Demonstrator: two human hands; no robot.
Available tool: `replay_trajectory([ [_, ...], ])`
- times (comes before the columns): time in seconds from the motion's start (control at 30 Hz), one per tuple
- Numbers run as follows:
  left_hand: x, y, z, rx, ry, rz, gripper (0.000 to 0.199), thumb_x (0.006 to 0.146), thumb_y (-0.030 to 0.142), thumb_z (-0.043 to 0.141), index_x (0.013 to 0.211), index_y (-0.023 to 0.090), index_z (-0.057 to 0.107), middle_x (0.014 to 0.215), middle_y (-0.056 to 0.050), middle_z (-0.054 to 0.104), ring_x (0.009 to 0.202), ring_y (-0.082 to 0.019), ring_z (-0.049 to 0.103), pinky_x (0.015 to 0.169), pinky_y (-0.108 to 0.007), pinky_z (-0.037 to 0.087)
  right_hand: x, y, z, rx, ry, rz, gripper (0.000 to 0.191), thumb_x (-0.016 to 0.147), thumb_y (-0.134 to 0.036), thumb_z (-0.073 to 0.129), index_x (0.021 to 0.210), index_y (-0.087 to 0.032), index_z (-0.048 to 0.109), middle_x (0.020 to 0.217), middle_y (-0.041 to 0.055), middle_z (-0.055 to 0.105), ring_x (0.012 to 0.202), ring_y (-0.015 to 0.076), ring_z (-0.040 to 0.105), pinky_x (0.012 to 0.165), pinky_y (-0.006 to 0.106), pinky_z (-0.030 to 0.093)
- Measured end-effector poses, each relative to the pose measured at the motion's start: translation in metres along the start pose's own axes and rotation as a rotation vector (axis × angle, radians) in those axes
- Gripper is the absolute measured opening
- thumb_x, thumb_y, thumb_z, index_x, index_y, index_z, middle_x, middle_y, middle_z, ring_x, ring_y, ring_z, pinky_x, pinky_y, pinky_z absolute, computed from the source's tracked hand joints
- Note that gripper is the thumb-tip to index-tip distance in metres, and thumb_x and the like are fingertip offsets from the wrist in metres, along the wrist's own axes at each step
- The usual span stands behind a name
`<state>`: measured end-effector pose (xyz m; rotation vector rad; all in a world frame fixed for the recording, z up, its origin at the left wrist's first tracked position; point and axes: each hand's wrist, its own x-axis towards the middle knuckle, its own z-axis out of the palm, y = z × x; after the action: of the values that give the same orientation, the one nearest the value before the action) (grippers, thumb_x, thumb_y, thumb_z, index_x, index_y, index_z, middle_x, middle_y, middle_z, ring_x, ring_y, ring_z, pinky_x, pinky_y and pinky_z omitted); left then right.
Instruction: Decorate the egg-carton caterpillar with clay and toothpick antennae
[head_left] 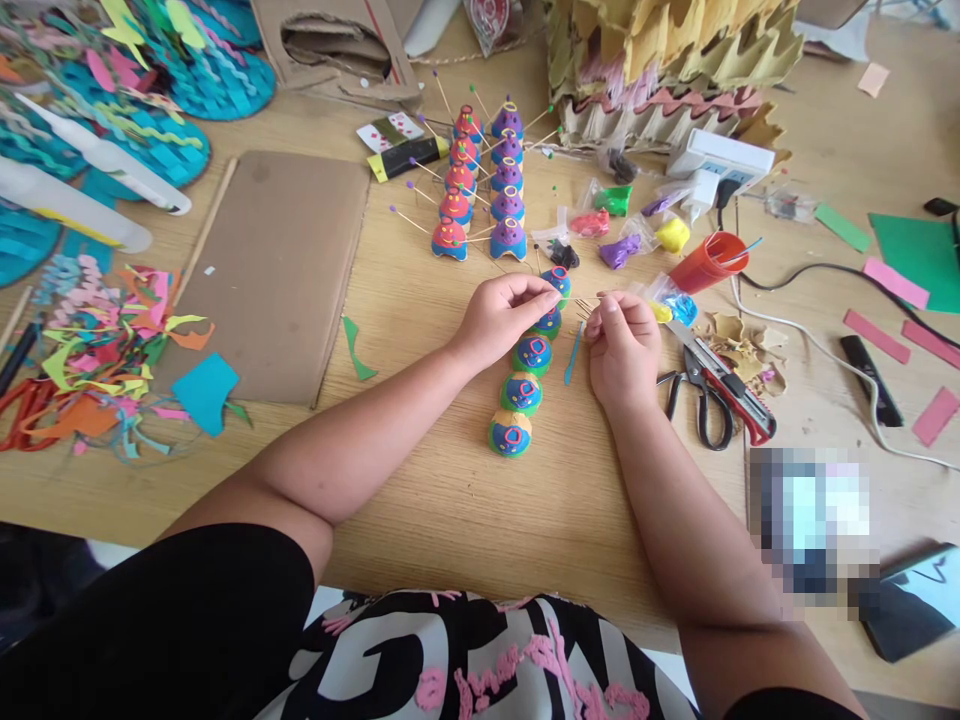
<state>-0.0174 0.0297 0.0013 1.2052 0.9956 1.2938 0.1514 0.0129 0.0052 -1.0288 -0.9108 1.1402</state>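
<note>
My left hand (511, 315) and my right hand (622, 345) pinch a thin stick (579, 297) between them, one at each end. Under and beside my left hand runs a row of blue and green clay heads (534, 353) with red rings on top. Several loose sticks (585, 310) and a blue tool (574, 355) lie next to my right hand. Farther back stand a row of red and blue figures (455, 207) and a row of purple and blue ones (508, 205), with ball-tipped sticks poking out.
Bags of coloured clay (620, 250), an orange cup (709, 262), scissors (705, 400) and a red cutter (731, 390) lie to the right. Cardboard (270, 270) and paper scraps (97, 370) are at left. Egg cartons (667, 70) and a power strip (724, 157) sit behind.
</note>
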Motion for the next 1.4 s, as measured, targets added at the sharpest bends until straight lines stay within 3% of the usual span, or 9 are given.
replay_trajectory([
  [0.17, -0.0009, 0.0029, 0.0004, 0.007, -0.012, -0.007, 0.04, 0.076, 0.055, 0.088, 0.087, 0.018, 0.079, 0.084, -0.002, 0.079, 0.077, -0.012, 0.068, 0.074, -0.027, 0.054, 0.0002, 0.0027, -0.0015, 0.0, 0.0, -0.039, 0.036, 0.077, -0.052, 0.087, 0.081, -0.024, 0.065, 0.063, -0.0079, 0.055, 0.058, 0.0061, 0.05, 0.056, 0.021, 0.042],
  [0.37, 0.0002, -0.0008, -0.0004, -0.002, 0.0, -0.002, 0.04, 0.076, 0.055, 0.088, 0.089, 0.018, 0.08, 0.085, -0.003, 0.08, 0.08, -0.013, 0.069, 0.075, -0.027, 0.054, -0.001, -0.0015, -0.0007, 0.001, -0.048, -0.034, 0.036, 0.087, -0.062, 0.074, 0.094, -0.027, 0.072, 0.066, -0.0061, 0.057, 0.059, 0.0072, 0.051, 0.056, 0.023, 0.043],
  [0.67, 0.0014, -0.0041, -0.0012, -0.031, -0.01, -0.011, 0.041, 0.077, 0.056, 0.087, 0.091, 0.018, 0.08, 0.087, -0.003, 0.079, 0.082, -0.013, 0.07, 0.078, -0.027, 0.055, -0.0003, 0.003, -0.0015, -0.036, -0.021, -0.015, 0.037, 0.074, -0.059, 0.086, 0.087, -0.027, 0.072, 0.067, -0.006, 0.06, 0.061, 0.008, 0.052, 0.057, 0.024, 0.043],
  [0.9, 0.0014, -0.0016, -0.0005, -0.038, -0.01, -0.023, 0.04, 0.075, 0.055, 0.088, 0.088, 0.019, 0.08, 0.086, -0.002, 0.079, 0.082, -0.014, 0.071, 0.078, -0.028, 0.056, 0.001, 0.0048, -0.0026, -0.044, -0.039, -0.036, 0.033, 0.078, -0.053, 0.085, 0.088, -0.027, 0.069, 0.069, -0.0064, 0.059, 0.06, 0.0075, 0.052, 0.056, 0.024, 0.044],
  [1.2, 0.0016, -0.0051, -0.0014, -0.035, -0.009, -0.013, 0.038, 0.077, 0.054, 0.087, 0.09, 0.019, 0.08, 0.087, -0.002, 0.079, 0.082, -0.013, 0.071, 0.078, -0.027, 0.056, -0.001, -0.0002, -0.0003, 0.064, -0.037, -0.033, 0.033, 0.082, -0.058, 0.081, 0.089, -0.026, 0.075, 0.066, -0.0053, 0.061, 0.059, 0.0063, 0.05, 0.056, 0.022, 0.042],
  [1.4, 0.0017, -0.0048, -0.001, -0.048, 0.0, -0.02, 0.04, 0.076, 0.055, 0.088, 0.09, 0.018, 0.08, 0.086, -0.002, 0.079, 0.081, -0.013, 0.071, 0.078, -0.027, 0.056, 0.0002, 0.0011, -0.0017, 0.033, -0.053, -0.028, 0.032, 0.078, -0.053, 0.086, 0.092, -0.027, 0.074, 0.067, -0.0063, 0.058, 0.06, 0.0076, 0.05, 0.058, 0.024, 0.045],
])
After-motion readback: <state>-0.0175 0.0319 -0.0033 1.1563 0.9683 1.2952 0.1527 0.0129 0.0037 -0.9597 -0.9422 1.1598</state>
